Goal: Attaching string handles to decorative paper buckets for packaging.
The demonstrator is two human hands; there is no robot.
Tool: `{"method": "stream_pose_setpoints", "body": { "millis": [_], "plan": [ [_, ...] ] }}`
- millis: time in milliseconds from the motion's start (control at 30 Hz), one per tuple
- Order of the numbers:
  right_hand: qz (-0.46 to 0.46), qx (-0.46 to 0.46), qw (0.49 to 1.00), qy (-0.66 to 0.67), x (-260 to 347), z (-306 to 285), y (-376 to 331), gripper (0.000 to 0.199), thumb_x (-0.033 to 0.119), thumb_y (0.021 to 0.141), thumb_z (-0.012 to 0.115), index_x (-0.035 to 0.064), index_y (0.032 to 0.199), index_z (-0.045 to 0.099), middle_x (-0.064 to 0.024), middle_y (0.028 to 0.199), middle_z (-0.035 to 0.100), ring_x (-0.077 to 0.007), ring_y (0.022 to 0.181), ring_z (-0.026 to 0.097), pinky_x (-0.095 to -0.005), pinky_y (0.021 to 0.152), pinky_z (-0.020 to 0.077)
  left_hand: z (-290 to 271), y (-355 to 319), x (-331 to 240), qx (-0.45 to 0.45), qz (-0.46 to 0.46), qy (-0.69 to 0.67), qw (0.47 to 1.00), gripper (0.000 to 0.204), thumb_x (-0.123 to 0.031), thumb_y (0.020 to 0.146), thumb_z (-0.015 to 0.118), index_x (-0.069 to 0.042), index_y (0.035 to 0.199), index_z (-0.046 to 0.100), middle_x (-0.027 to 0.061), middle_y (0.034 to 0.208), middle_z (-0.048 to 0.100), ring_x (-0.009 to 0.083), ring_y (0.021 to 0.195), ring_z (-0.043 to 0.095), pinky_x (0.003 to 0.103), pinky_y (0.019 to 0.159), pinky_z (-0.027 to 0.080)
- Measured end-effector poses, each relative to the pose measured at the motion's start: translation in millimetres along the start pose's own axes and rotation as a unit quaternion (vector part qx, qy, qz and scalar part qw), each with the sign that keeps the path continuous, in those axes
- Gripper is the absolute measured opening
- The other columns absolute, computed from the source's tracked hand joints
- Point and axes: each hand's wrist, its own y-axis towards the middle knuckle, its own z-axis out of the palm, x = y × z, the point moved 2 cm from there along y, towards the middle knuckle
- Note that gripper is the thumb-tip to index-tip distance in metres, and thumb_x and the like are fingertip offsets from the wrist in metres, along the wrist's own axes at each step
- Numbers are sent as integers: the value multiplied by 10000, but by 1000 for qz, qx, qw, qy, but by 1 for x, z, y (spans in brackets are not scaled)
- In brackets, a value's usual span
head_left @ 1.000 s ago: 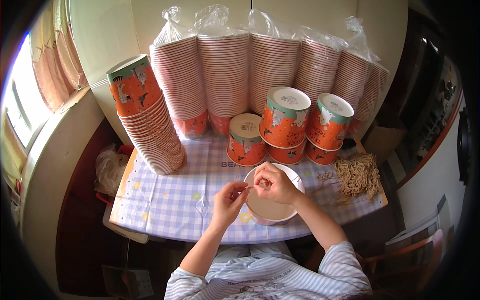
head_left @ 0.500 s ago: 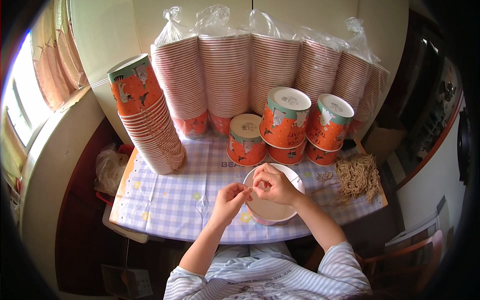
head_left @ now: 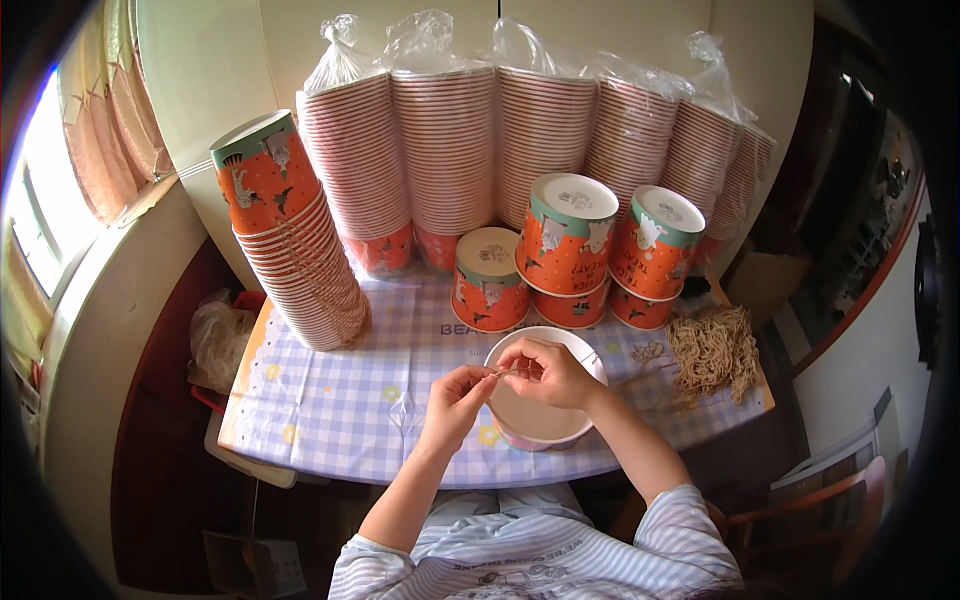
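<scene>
Orange paper tubs in plastic-bagged stacks (head_left: 540, 150) fill the back of the tabletop (head_left: 330, 400), which wears a lilac-and-white checked cloth. An unbagged leaning stack (head_left: 290, 240) stands at the back left, and four lidded tubs (head_left: 570, 250) are grouped in front of the bags, two of them set on top of others. At the right edge lies a heap of tan fibre strings (head_left: 715, 350).

Closer in, an open tub (head_left: 540, 415) with a white inside sits near the front edge. Both hands meet over its left rim: the left hand (head_left: 455, 395) and the right hand (head_left: 545, 372) each pinch narrowly on one thin string (head_left: 508, 372), stretched short between the fingertips. Whether the string is already fixed to the tub I cannot tell; it is too fine.

The step in hand looks like working a string handle at the tub's rim, probably knotting or threading it. A next move would call for fine fingertip control and a steady tub, since neither hand braces it.

Nothing blocks the hands; the lidded tubs stand just behind the open one, so a wide elbow could nudge them.
</scene>
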Motion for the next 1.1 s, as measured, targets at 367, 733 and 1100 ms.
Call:
{"method": "stream_pose_setpoints", "body": {
  "millis": [367,733,1100],
  "plan": [
    [-28,8,999,-24,0,1,-1,130,29,712,626,52,815,551,-1,748,559,-79,627,511,-212,550,428,-6,0,4,35,-97,-116,988,86,-109,825,572,-24,833,588,-77,556,420,-6,434,263,165,395,176],
    [-69,-2,994,-80,0,0,1,76,19,703,636,32,769,600,-46,740,589,-165,677,565,-272,580,452,-8,0,5,42,-125,-125,983,108,-117,831,561,-14,847,587,-58,581,455,4,437,283,166,397,187],
    [-65,-27,996,-54,3,-1,2,52,18,730,629,24,769,595,-40,731,589,-132,649,555,-243,552,432,-12,-10,-6,-96,232,374,892,147,-83,701,652,-57,811,557,55,804,515,123,568,503,241,480,412]
  ]
}}
